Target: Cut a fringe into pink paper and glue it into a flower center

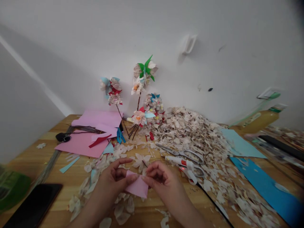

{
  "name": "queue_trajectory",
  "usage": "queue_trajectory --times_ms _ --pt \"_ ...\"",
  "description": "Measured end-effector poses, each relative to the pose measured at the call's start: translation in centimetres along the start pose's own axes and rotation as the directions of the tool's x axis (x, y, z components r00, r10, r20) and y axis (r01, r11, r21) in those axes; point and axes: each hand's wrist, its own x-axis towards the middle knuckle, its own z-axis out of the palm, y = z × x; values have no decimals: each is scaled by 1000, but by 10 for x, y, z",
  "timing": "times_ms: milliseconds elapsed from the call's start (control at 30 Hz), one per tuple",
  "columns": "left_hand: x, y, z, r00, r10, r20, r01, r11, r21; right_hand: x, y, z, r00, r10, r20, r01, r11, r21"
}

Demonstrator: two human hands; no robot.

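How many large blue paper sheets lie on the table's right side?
2: a pale blue paper sheet beside the whitish flaky heap, and a bright blue paper sheet nearer the lower right. More may be hidden.

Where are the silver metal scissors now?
In the head view, right of centre, the silver metal scissors lie beside the white plastic glue gun, at the near edge of the pale petal-like heap.

We can squeeze along the table [68, 183] between phone [33, 205] and loose petals [74, 204], but just beside our right hand [161, 179], glue gun [175, 160], cord [214, 202] and scissors [181, 153] kinda block us.
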Motion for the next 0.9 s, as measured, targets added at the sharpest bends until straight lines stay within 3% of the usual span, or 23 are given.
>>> queue_trajectory --times_ms 600,800,900 --pt "10 -4 -11 998 -14 63 13 1000 13 7 -1 -4 1000 18 0 -18 1000 24" --pt "11 -7 -10 987 161 23 -162 986 46 7 -2 -4 999 32 1 -32 999 31" --pt "13 -8 -13 983 178 42 -180 983 34 7 -3 -3 999 45 14 -45 999 28"
